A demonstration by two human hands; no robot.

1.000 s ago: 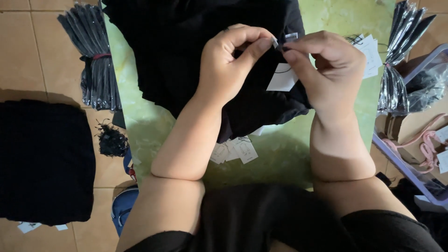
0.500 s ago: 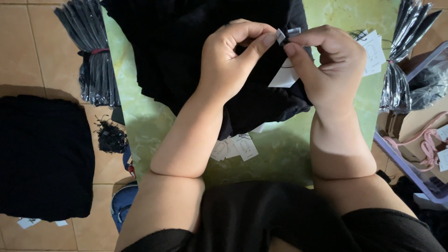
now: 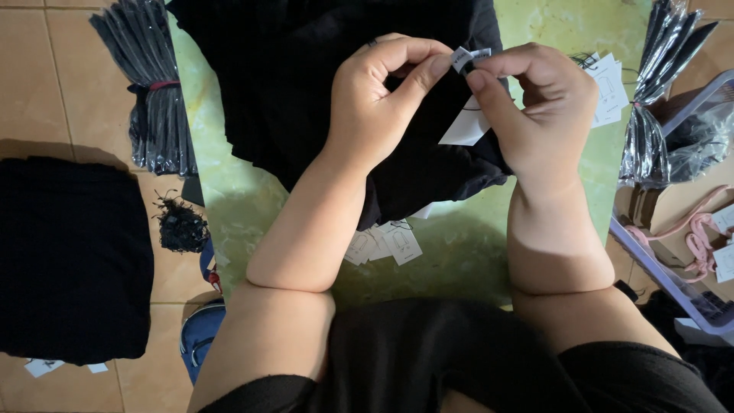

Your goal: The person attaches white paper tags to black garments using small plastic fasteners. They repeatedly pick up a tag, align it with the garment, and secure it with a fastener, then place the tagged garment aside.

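— Pinched between thumb and forefinger of both hands was the small grey woven fabric label (image 3: pixel 468 57): the left hand (image 3: pixel 378 99) closed on its near-left end, the right hand (image 3: pixel 539 99) on its right end, fingertips nearly meeting over it.

— And the step, from the head view?

— I judged it as tagging: a white paper hang tag (image 3: pixel 466 126) dangled just below the pinch, over the black knitted garment (image 3: pixel 306 84) spread on the green table (image 3: pixel 459 252). The next move likely called for a steady hold on the label while the tag's loop was worked through.

— Its lie?

— Long axis ran roughly left to right between the grips, the right end tilted slightly up. More white tags (image 3: pixel 382 245) lay nearer the body, below the wrists.
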